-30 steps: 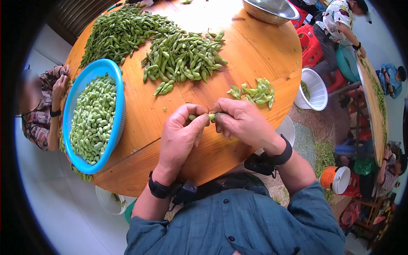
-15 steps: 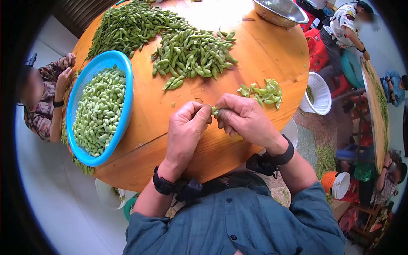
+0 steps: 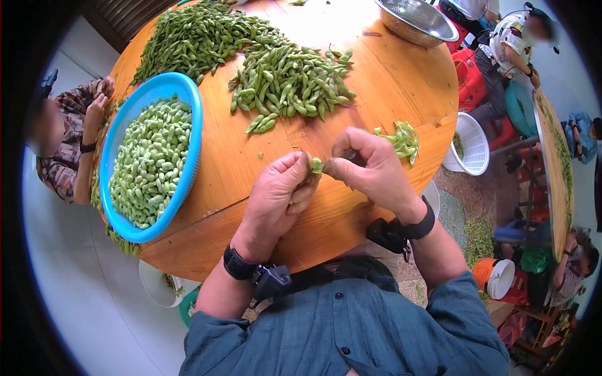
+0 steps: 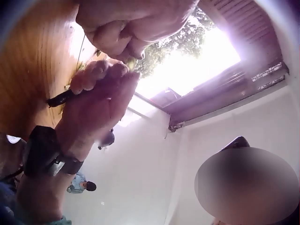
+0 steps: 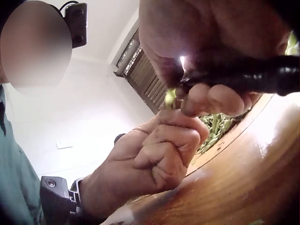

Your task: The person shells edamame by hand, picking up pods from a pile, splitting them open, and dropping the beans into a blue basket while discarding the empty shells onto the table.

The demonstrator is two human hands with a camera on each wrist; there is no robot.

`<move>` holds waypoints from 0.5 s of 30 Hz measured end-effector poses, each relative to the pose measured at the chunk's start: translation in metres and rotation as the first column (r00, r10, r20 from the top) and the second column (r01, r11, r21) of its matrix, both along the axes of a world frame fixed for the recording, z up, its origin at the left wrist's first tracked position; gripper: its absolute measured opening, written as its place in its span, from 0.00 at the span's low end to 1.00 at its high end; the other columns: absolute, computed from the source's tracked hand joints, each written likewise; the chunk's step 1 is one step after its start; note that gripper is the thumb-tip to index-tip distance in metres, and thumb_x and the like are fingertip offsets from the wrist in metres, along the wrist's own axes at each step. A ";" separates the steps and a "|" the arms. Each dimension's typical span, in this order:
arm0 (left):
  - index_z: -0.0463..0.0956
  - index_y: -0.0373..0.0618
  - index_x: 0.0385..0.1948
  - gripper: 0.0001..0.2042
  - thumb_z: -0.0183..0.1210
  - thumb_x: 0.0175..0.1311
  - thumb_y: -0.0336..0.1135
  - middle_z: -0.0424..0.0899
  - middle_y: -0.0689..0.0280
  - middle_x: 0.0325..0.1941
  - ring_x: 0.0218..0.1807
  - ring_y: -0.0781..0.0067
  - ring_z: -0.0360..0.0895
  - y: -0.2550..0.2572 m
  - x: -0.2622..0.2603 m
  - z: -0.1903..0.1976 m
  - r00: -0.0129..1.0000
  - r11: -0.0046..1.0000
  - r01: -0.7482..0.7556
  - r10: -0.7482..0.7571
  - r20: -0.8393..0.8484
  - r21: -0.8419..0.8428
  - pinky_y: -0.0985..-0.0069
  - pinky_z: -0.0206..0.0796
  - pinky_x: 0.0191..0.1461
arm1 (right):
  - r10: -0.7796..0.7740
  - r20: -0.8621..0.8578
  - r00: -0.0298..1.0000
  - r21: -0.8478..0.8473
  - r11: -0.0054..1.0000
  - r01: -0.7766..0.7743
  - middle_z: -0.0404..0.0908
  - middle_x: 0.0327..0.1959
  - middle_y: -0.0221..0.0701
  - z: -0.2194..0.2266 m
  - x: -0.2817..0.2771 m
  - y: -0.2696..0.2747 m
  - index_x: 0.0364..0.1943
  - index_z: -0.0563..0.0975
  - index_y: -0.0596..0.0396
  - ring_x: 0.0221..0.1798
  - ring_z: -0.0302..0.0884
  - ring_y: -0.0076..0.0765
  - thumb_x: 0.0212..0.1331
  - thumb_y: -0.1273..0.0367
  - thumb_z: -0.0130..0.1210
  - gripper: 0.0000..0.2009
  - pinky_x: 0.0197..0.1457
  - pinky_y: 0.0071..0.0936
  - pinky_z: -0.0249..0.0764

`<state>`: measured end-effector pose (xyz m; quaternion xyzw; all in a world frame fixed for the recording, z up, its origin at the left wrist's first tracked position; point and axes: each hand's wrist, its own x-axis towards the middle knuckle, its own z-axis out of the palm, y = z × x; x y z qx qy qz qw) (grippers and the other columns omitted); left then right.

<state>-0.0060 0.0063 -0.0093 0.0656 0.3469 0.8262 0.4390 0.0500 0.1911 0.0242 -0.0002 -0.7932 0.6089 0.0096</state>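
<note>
In the head view, the left hand (image 3: 276, 197) pinches a small green pod (image 3: 316, 165) between thumb and fingers above the table. The right hand (image 3: 376, 172) meets the pod's other side, its thumb and forefinger tips pinching that end. The right wrist view shows the pod (image 5: 170, 98) between both hands' fingertips; a dark long thing (image 5: 243, 77) by the right hand cannot be identified. Left of the hands stands a blue basket (image 3: 198, 119) of shelled green beans (image 3: 147, 166). Unshelled pods (image 3: 288, 84) lie beyond the hands, and empty-looking pods (image 3: 404, 143) lie beside the right hand.
A larger pod heap (image 3: 188, 41) covers the table's (image 3: 401, 75) far left. A metal colander (image 3: 417, 22) stands at its far right edge. A white basket (image 3: 473, 147) is beyond the right edge. Another person (image 3: 69, 135) sits at the left; others are at the right.
The right hand's fingers have lifted and drawn slightly right from the left hand's fingers, showing more of the pod. The head view has shifted, so the table things appear farther right.
</note>
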 end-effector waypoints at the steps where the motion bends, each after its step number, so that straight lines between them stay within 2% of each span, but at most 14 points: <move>1: 0.75 0.43 0.36 0.11 0.52 0.73 0.42 0.68 0.74 0.24 0.18 0.90 0.55 0.000 0.000 0.000 1.000 1.000 -0.002 0.002 0.000 0.000 0.89 0.45 0.16 | -0.047 -0.088 0.995 -0.008 0.999 0.046 0.78 0.23 0.29 0.001 0.000 -0.003 0.30 0.78 0.60 0.27 0.73 0.17 0.57 0.70 0.63 0.08 0.30 0.21 0.70; 2: 0.75 0.43 0.37 0.12 0.52 0.73 0.42 0.68 0.74 0.24 0.18 0.90 0.55 0.001 0.000 0.000 1.000 1.000 0.008 -0.008 0.026 0.000 0.89 0.45 0.16 | -0.093 -0.176 0.980 -0.020 0.996 0.091 0.78 0.24 0.29 0.001 0.000 -0.005 0.31 0.79 0.60 0.28 0.72 0.17 0.57 0.69 0.64 0.08 0.31 0.20 0.71; 4: 0.75 0.43 0.37 0.12 0.53 0.73 0.43 0.69 0.74 0.24 0.18 0.90 0.55 0.001 -0.001 -0.002 0.999 1.000 0.018 -0.018 0.052 -0.002 0.89 0.45 0.16 | -0.050 -0.166 0.985 -0.008 0.999 0.050 0.78 0.26 0.27 0.007 0.003 -0.006 0.34 0.80 0.61 0.29 0.73 0.16 0.56 0.73 0.63 0.06 0.34 0.18 0.71; 6: 0.75 0.43 0.38 0.14 0.52 0.72 0.46 0.70 0.71 0.25 0.17 0.89 0.55 0.000 -0.003 -0.009 0.999 0.999 0.045 -0.045 0.007 0.025 0.90 0.46 0.15 | -0.009 -0.156 0.988 0.002 1.000 0.010 0.78 0.28 0.24 0.007 0.004 -0.006 0.36 0.80 0.61 0.31 0.74 0.16 0.56 0.76 0.63 0.06 0.36 0.15 0.71; 8: 0.75 0.43 0.37 0.13 0.53 0.72 0.44 0.69 0.73 0.24 0.17 0.89 0.55 0.001 -0.002 -0.007 0.999 0.999 0.043 -0.044 0.032 0.012 0.89 0.45 0.16 | -0.018 -0.290 0.957 0.056 0.998 0.035 0.80 0.29 0.26 0.002 0.003 -0.007 0.36 0.81 0.61 0.31 0.74 0.17 0.54 0.78 0.62 0.06 0.35 0.16 0.71; 9: 0.76 0.43 0.36 0.12 0.53 0.72 0.43 0.69 0.74 0.23 0.17 0.90 0.54 0.002 -0.002 -0.006 0.997 0.999 0.043 -0.043 0.058 0.001 0.89 0.45 0.16 | -0.019 -0.289 0.957 0.054 0.998 0.036 0.80 0.29 0.26 0.002 0.003 -0.007 0.36 0.81 0.61 0.31 0.74 0.17 0.54 0.78 0.62 0.06 0.35 0.16 0.71; 11: 0.75 0.43 0.37 0.14 0.53 0.72 0.45 0.69 0.73 0.24 0.17 0.90 0.55 0.001 -0.002 -0.009 0.997 0.999 0.053 -0.053 0.061 0.005 0.89 0.45 0.15 | -0.048 -0.310 0.949 0.118 0.989 0.088 0.80 0.27 0.36 0.004 0.002 -0.008 0.34 0.81 0.58 0.28 0.78 0.33 0.51 0.76 0.63 0.06 0.33 0.27 0.73; 13: 0.75 0.42 0.38 0.15 0.52 0.72 0.47 0.70 0.72 0.25 0.17 0.90 0.55 0.002 -0.001 -0.009 0.996 0.998 0.062 -0.063 0.064 0.011 0.90 0.45 0.15 | -0.045 -0.349 0.936 0.182 0.977 0.115 0.80 0.26 0.37 0.006 0.001 -0.008 0.32 0.81 0.58 0.28 0.78 0.37 0.51 0.76 0.63 0.05 0.33 0.29 0.73; 15: 0.75 0.42 0.37 0.15 0.52 0.72 0.46 0.69 0.73 0.24 0.16 0.91 0.54 0.006 0.003 -0.004 1.000 0.998 -0.009 0.010 0.007 -0.068 0.90 0.45 0.15 | -0.037 -0.386 0.922 0.246 0.959 0.141 0.79 0.26 0.38 0.006 0.000 -0.008 0.30 0.80 0.58 0.27 0.77 0.40 0.50 0.76 0.63 0.04 0.32 0.30 0.73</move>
